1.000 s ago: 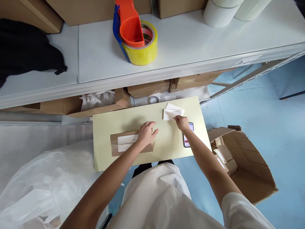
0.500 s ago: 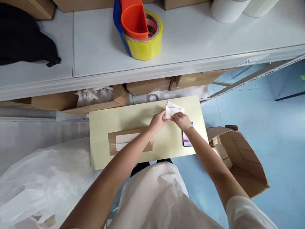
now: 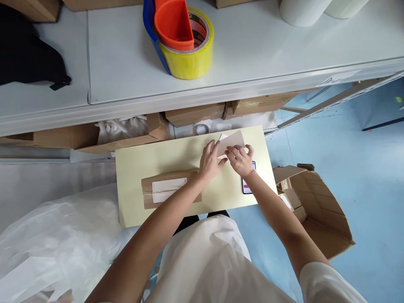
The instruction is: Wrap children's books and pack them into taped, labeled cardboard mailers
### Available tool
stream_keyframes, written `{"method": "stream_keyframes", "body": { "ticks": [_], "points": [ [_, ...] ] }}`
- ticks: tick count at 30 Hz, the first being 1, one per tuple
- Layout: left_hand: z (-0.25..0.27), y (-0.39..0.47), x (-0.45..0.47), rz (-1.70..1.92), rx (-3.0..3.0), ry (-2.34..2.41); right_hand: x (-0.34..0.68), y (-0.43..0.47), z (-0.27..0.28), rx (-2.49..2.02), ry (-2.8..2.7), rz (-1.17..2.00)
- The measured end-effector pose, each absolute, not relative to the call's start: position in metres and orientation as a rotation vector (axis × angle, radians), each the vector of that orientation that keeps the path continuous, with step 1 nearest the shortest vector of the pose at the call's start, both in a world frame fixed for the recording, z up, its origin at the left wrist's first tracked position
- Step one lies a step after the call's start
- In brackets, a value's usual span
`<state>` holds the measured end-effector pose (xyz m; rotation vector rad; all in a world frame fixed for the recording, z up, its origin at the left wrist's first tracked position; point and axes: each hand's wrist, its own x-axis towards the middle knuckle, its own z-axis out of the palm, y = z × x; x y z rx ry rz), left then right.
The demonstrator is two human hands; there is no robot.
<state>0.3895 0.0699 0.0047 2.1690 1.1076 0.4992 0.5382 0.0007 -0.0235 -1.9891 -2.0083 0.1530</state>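
Observation:
A small folded sheet of paper (image 3: 232,141) is near the back edge of the pale yellow tabletop (image 3: 132,160), its plain side showing. My left hand (image 3: 209,162) is at the paper's left edge, fingers stretched out and thumb well apart. Bent fingers of my right hand (image 3: 240,160) grip the paper's lower edge, with the little finger lifted. Just below my right wrist lies a phone (image 3: 246,187) with its screen lit, partly covered. A flat brown cardboard parcel (image 3: 147,193) with a white label (image 3: 168,188) rests to the left, partly behind my left forearm.
Above the table, a grey shelf (image 3: 268,54) holds a yellow tape roll (image 3: 192,63) with an orange scoop-like cup (image 3: 173,25) in it. An open carton (image 3: 328,214) stands on the floor at right. White plastic wrapping (image 3: 63,235) heaps up at left.
The paper has turned from its printed side to a plain side and looks larger. My left thumb and fingers have spread apart. My right fingers have shifted along its lower edge.

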Motion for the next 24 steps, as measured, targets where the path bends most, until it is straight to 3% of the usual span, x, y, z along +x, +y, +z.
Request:
{"method": "stream_keyframes", "body": {
  "ticks": [4,9,15,21,24],
  "points": [
    [0.011,0.071,0.391,0.552,2.056,1.117,0.526,0.005,-0.023,-2.041,-1.905,0.307],
    [0.002,0.077,0.383,0.772,1.462,1.187,0.533,0.020,-0.013,-2.205,-1.499,0.258],
    [-0.013,0.082,0.365,0.778,1.222,1.199,0.558,0.048,-0.012,-1.854,-1.511,0.830],
    [0.023,0.089,0.343,0.917,1.655,1.706,0.559,0.055,-0.009,-1.763,-1.562,0.828],
    [0.051,0.096,0.351,0.683,2.155,1.464,0.560,0.057,-0.004,-1.750,-1.693,0.784]
  ]
}}
